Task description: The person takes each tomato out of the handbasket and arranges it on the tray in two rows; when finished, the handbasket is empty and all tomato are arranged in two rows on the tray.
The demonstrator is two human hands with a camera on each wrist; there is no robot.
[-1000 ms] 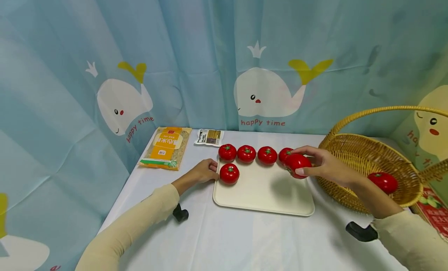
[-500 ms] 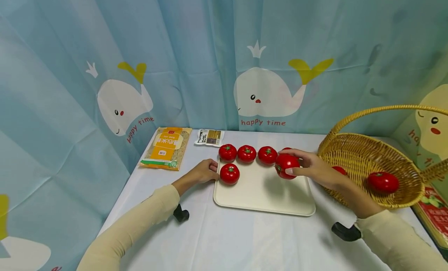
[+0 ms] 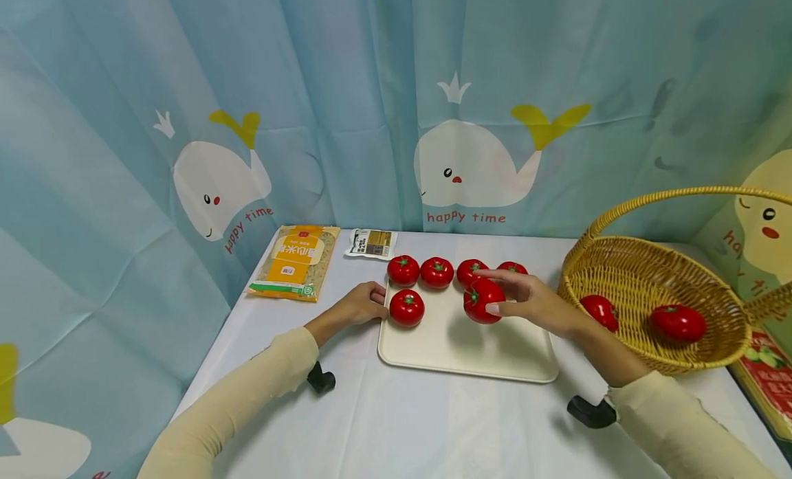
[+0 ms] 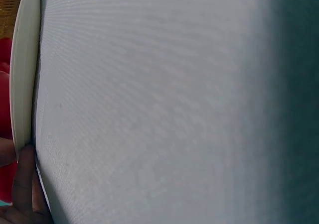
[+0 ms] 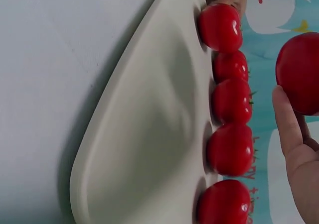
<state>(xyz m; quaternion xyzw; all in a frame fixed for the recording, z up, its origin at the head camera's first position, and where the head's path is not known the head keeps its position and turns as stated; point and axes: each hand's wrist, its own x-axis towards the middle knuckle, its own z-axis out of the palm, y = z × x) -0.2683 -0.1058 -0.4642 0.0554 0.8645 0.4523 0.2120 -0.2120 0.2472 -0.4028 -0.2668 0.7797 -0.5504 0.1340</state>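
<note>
My right hand (image 3: 526,300) holds a red tomato (image 3: 482,302) between thumb and fingers, raised over the cream tray (image 3: 458,359). In the right wrist view this tomato (image 5: 301,74) is well apart from the tray's surface. At the tray's left edge, my left hand (image 3: 360,304) grips the rim; the left wrist view has its thumb and finger on either side of the tray's rim (image 4: 24,84). Several tomatoes stand in a row along the back of the tray, one of them (image 3: 436,272) stem up. Another tomato (image 3: 406,307) sits in front of the row's left end.
To the right stands a wicker basket (image 3: 656,259) with a tall handle, two tomatoes (image 3: 677,323) inside. A red printed box (image 3: 767,376) lies beside it. Behind the left hand are a bag of grain (image 3: 297,262) and a small packet (image 3: 371,244). A whale-print curtain (image 3: 346,121) closes off the back.
My right hand has carried its tomato leftward over the tray, uncovering the back row's rightmost tomato and a second tomato in the basket. The left hand has stayed at the rim.
</note>
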